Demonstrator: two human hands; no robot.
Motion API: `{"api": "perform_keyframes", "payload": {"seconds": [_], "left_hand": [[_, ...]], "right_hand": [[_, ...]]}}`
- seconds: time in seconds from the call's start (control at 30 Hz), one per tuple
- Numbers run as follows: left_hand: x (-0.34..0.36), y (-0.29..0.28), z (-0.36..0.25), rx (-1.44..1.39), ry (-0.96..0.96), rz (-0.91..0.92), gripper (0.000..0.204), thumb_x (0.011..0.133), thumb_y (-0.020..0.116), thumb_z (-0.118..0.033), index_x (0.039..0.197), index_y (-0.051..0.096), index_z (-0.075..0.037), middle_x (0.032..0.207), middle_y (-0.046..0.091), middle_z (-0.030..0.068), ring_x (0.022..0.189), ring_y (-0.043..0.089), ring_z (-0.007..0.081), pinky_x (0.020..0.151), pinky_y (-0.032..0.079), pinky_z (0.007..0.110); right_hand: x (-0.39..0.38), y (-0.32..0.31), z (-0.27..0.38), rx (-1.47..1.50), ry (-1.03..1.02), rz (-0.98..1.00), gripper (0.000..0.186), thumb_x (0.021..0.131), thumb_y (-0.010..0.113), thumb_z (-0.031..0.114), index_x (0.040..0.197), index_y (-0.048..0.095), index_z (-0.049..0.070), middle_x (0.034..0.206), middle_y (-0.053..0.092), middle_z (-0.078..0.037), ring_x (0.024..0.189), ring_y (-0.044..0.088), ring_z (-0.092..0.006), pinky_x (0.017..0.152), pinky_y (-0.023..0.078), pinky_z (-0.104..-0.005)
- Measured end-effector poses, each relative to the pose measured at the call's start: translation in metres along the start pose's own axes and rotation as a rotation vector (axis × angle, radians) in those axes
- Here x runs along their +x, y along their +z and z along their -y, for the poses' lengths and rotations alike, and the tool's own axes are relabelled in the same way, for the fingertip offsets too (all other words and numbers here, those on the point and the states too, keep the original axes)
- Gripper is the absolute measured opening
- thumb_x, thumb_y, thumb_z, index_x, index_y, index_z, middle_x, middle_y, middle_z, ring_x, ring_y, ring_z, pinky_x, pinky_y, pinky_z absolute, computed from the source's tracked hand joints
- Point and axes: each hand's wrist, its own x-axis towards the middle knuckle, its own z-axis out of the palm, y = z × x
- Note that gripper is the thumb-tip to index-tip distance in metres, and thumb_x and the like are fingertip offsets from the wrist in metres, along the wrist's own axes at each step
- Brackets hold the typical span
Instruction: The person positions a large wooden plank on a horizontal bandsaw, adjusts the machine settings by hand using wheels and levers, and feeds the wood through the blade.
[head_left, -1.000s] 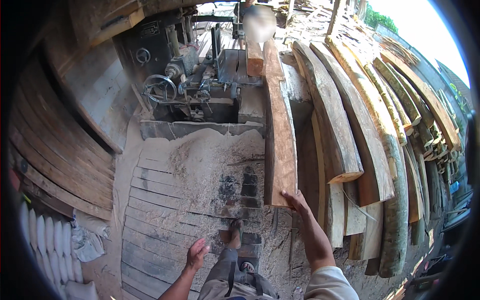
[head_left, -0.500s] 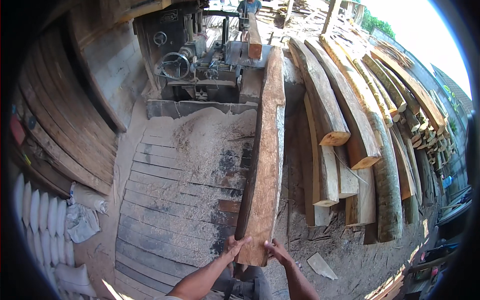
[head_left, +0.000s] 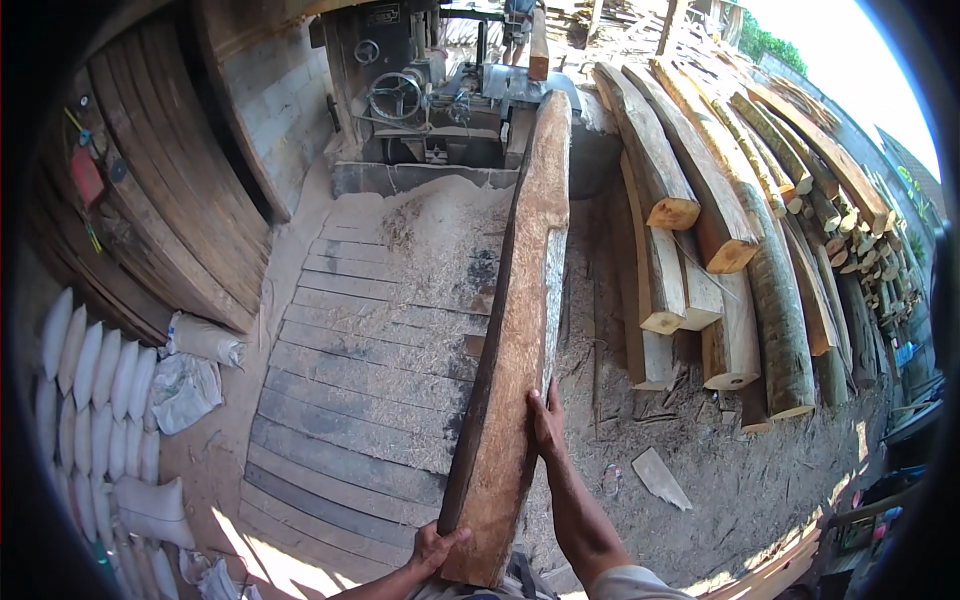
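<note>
My left hand [head_left: 437, 548] and right hand [head_left: 547, 425] grip opposite edges of the beam [head_left: 510, 400]. Gap at right, then logs [head_left: 785, 345].

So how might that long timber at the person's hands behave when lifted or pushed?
The timber is probably heavy and stiff, being long, thick and solid-looking. It may be awkward to balance: the left hand is by the near end, the right hand partway along, with much length beyond both. Its upper face looks rough, so perhaps not slippery.
</note>
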Motion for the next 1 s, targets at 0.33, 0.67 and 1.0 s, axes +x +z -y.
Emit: {"api": "perform_keyframes", "payload": {"seconds": [0.33,0.67,1.0], "left_hand": [[0.010,0.044,0.062,0.040,-0.065,0.017,0.066,0.070,0.070,-0.066,0.089,0.069,-0.003,0.073,0.068,0.0086,0.077,0.066,0.0185,0.071,0.051,0.033],[0.065,0.012,-0.006,-0.004,-0.084,0.049,0.066,0.068,0.068,-0.070,0.086,0.071,-0.007,0.073,0.069,0.0058,0.076,0.066,0.0150,0.070,0.050,0.031],[0.078,0.010,-0.011,-0.080,0.026,0.019,0.066,0.068,0.069,-0.070,0.081,0.069,-0.005,0.071,0.067,0.0035,0.071,0.063,0.0139,0.067,0.049,0.031]], "right_hand": [[-0.004,-0.002,-0.010,-0.207,0.004,0.041,0.077,0.090,0.059,0.038,0.147,0.024,0.001,0.147,0.036,-0.022,0.136,0.035,-0.0290,0.111,0.027,-0.0325],[0.047,0.029,0.028,-0.187,0.113,0.033,0.074,0.091,0.059,0.040,0.146,0.028,0.002,0.144,0.040,-0.020,0.131,0.042,-0.0243,0.106,0.032,-0.0301],[0.063,0.035,0.036,-0.201,0.105,0.035,0.073,0.092,0.058,0.038,0.146,0.027,0.000,0.149,0.034,-0.018,0.137,0.034,-0.0253,0.111,0.026,-0.0310]]}}
